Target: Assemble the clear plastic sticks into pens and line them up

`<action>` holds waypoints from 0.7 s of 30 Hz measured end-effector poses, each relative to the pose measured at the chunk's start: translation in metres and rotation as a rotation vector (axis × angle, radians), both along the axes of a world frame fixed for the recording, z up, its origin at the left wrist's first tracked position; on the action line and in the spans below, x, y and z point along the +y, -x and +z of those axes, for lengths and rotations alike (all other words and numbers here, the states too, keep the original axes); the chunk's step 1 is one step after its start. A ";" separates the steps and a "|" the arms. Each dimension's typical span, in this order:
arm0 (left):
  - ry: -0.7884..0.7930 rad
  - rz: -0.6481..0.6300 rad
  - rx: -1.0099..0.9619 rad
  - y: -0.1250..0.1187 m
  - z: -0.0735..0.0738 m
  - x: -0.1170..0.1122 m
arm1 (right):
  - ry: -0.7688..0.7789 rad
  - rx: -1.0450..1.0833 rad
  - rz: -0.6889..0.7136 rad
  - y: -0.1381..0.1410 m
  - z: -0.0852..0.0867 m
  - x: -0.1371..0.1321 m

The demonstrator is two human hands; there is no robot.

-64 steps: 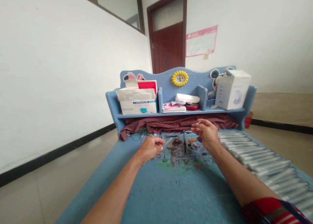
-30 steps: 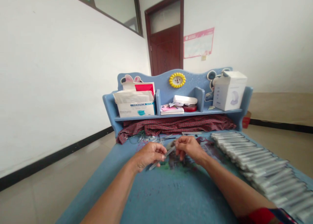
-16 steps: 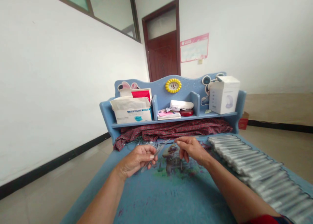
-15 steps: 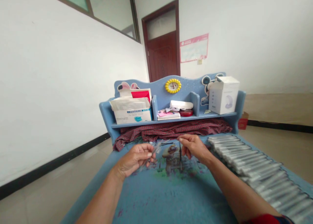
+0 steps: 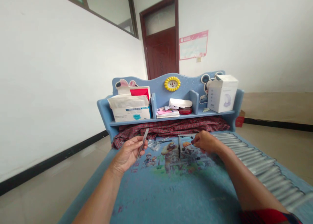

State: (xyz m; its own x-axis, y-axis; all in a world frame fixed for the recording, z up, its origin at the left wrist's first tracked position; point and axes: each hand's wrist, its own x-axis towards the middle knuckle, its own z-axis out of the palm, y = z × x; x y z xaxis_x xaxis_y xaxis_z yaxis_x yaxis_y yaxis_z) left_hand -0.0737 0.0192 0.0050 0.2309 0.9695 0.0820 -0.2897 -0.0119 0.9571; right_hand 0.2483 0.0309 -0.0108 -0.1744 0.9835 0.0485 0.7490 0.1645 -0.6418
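Note:
Pinched between the thumb and fingers of my left hand (image 5: 133, 149) is a slim, clear grey tube (image 5: 143, 141), tilted upward; it looks like a pen barrel. My right hand (image 5: 204, 141) is over the table's far right part with its fingertips pressed together. Whatever small thing they hold is too blurred to name. Left of that hand, a thin dark stick (image 5: 179, 149) lies lengthwise on the printed tabletop. Some clear plastic pieces (image 5: 154, 146) and thin black sticks (image 5: 166, 141) lie between my hands.
Many slim, whitish pen-like sticks (image 5: 256, 165) are lined up along the blue table's (image 5: 171, 198) right side. A checked cloth (image 5: 171, 127) is bunched under the shelf. On the shelf stand a mask box (image 5: 132, 113), papers (image 5: 167, 113) and a white carton (image 5: 222, 95).
My right hand has moved right, away from the dark stick, which now lies on the table. My left hand has shifted slightly left and its tube points more upright.

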 end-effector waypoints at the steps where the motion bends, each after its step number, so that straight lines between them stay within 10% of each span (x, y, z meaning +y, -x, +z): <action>1: 0.011 0.000 0.026 -0.001 -0.001 0.000 | 0.027 -0.029 0.015 -0.001 0.001 -0.001; 15: 0.129 -0.234 0.300 -0.032 -0.017 -0.006 | 0.193 -0.174 0.115 0.010 -0.016 0.004; 21: 0.122 -0.291 0.350 -0.043 -0.014 -0.013 | 0.269 0.595 0.362 0.023 -0.008 -0.008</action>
State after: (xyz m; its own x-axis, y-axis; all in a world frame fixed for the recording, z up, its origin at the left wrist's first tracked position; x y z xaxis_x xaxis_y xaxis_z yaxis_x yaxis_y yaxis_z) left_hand -0.0307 0.0061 -0.0094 0.4879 0.8581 -0.1601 0.0766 0.1406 0.9871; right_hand 0.2249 0.0230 -0.0184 -0.5092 0.8607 0.0012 0.1917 0.1148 -0.9747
